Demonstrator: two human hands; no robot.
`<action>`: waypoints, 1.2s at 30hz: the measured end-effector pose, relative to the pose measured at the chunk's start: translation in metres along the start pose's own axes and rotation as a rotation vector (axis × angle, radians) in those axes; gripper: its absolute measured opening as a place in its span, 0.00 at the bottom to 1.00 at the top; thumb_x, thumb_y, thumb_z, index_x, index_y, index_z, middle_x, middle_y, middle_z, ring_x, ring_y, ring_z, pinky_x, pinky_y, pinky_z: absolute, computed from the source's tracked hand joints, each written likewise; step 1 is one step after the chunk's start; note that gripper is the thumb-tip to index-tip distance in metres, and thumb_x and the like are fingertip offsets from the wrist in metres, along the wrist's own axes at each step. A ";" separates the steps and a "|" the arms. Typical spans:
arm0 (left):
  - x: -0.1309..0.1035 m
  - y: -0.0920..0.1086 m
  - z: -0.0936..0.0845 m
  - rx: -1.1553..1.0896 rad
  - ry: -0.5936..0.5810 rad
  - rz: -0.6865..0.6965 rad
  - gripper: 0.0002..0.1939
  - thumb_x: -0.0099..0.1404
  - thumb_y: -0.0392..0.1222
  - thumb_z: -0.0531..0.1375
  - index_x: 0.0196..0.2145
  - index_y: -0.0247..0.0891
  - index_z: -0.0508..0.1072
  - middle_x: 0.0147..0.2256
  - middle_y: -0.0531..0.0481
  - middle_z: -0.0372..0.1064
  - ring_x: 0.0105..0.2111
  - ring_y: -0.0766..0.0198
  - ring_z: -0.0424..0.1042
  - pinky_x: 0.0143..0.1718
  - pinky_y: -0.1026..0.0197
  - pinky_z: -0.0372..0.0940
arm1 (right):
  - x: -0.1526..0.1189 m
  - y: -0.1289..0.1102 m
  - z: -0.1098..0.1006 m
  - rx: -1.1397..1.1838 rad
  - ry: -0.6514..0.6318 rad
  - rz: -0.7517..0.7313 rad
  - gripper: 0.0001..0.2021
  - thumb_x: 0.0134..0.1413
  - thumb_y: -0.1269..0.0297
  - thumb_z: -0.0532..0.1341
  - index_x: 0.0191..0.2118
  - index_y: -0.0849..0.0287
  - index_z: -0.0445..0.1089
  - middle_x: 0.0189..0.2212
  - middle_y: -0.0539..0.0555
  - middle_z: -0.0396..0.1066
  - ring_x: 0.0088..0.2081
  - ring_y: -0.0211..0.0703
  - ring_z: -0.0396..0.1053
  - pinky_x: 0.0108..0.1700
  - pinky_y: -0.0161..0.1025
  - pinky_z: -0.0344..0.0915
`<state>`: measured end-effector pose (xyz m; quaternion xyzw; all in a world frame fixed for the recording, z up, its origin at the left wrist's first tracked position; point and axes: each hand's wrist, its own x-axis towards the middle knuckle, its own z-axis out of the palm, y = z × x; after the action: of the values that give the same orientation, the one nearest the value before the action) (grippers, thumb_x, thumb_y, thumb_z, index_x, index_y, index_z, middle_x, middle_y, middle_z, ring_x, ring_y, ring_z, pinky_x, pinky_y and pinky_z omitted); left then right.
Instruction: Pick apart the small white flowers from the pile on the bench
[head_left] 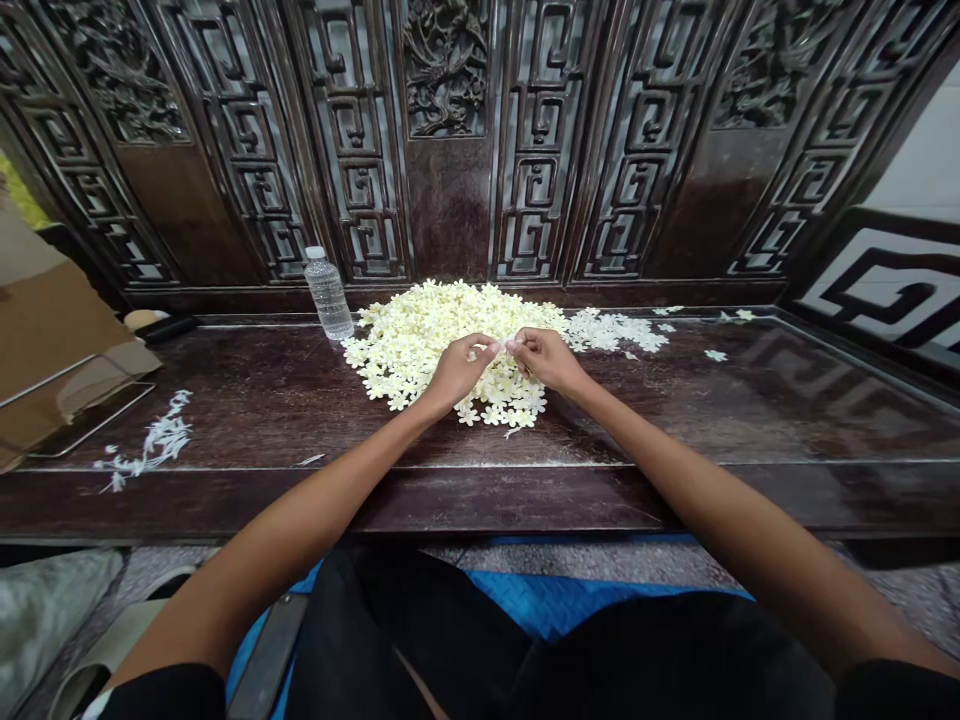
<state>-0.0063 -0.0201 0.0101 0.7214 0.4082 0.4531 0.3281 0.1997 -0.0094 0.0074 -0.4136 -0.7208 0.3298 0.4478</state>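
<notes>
A large heap of pale yellow five-petalled flowers (431,318) lies on the dark wooden bench (262,400). Over its front part, my left hand (459,370) and my right hand (546,360) come together almost fingertip to fingertip. Thumb and index finger are pinched on each hand. Something small and whitish shows at the fingertips, too tiny to name. Whiter flowers (615,330) spread out flat to the right of the heap.
A clear plastic bottle (328,298) stands left of the heap. Thin white flower bits (161,440) lie farther left, near a torn cardboard box (67,330). A carved wooden backrest (451,200) rises behind. Loose flowers (716,355) dot the right side.
</notes>
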 end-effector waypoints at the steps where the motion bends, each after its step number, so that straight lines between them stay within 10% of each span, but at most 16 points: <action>1: 0.000 0.000 0.000 -0.009 -0.025 -0.003 0.20 0.71 0.59 0.61 0.42 0.39 0.79 0.45 0.43 0.79 0.38 0.59 0.73 0.37 0.60 0.68 | -0.001 -0.001 0.001 -0.013 -0.038 -0.010 0.29 0.52 0.32 0.69 0.29 0.56 0.67 0.18 0.49 0.68 0.19 0.39 0.65 0.23 0.37 0.61; 20: 0.003 -0.001 0.000 -0.066 0.047 0.023 0.19 0.69 0.56 0.63 0.34 0.36 0.75 0.37 0.46 0.77 0.42 0.58 0.74 0.50 0.55 0.64 | -0.001 -0.005 0.008 0.012 -0.019 -0.067 0.28 0.53 0.34 0.69 0.28 0.58 0.71 0.22 0.50 0.70 0.24 0.38 0.65 0.27 0.36 0.61; 27: -0.002 -0.002 0.004 -0.249 -0.039 -0.126 0.23 0.66 0.62 0.66 0.35 0.38 0.72 0.29 0.54 0.63 0.22 0.71 0.56 0.24 0.66 0.55 | 0.005 -0.004 -0.008 -0.007 -0.072 0.015 0.27 0.50 0.38 0.73 0.28 0.61 0.73 0.22 0.51 0.70 0.22 0.35 0.62 0.23 0.33 0.58; 32: -0.001 0.002 0.001 -0.374 -0.048 -0.238 0.24 0.67 0.65 0.65 0.34 0.39 0.69 0.24 0.59 0.48 0.19 0.74 0.45 0.18 0.68 0.47 | 0.015 0.016 -0.047 0.009 0.426 0.317 0.13 0.57 0.59 0.70 0.43 0.62 0.76 0.33 0.55 0.74 0.24 0.34 0.66 0.21 0.30 0.59; 36: 0.002 0.005 -0.001 -0.431 -0.003 -0.213 0.27 0.68 0.68 0.61 0.36 0.38 0.71 0.25 0.59 0.48 0.20 0.74 0.46 0.18 0.69 0.48 | 0.018 0.038 -0.072 -0.039 0.578 0.487 0.37 0.54 0.72 0.63 0.70 0.58 0.57 0.37 0.55 0.72 0.23 0.36 0.69 0.23 0.34 0.68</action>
<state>-0.0058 -0.0206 0.0150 0.5883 0.3753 0.4915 0.5210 0.2727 0.0307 0.0090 -0.6573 -0.4515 0.2826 0.5331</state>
